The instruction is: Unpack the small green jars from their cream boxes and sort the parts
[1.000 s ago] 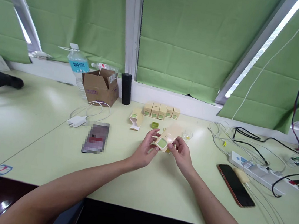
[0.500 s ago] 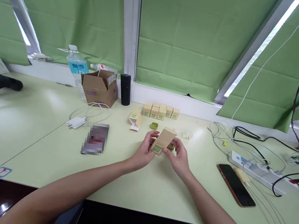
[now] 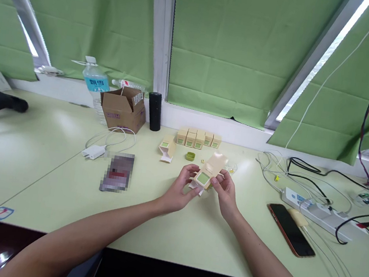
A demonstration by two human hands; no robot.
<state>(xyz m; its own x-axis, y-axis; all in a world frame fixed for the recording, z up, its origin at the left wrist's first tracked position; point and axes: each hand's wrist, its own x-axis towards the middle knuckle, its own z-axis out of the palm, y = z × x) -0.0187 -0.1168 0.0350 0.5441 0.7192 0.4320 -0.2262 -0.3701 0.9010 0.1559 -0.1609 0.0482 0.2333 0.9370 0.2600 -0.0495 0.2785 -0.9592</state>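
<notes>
Between both hands is a small beige cardboard box (image 3: 210,169), partly unfolded, with a green square on its front and white inner flaps at its lower end. My left hand (image 3: 182,189) is closed on the box's left and lower edge, thumb near the flaps. My right hand (image 3: 226,193) pinches its right edge, thumb on the front by the green square. Something green shows behind the box near the right fingers, mostly hidden. Beyond the hands lie a small green open container (image 3: 190,156) and another unfolded beige box (image 3: 166,149).
Several closed beige boxes (image 3: 190,138) stand in rows at the back, with a clear dish (image 3: 231,167) nearer. Leftward are a brown carton (image 3: 122,110), a black cylinder (image 3: 154,111) and a white charger (image 3: 94,151). Rightward lie a phone (image 3: 290,229) and a power strip (image 3: 315,211).
The box has moved slightly right and tilted, so its green square faces me more and white flaps show at its lower end. Both hands have shifted right with it.
</notes>
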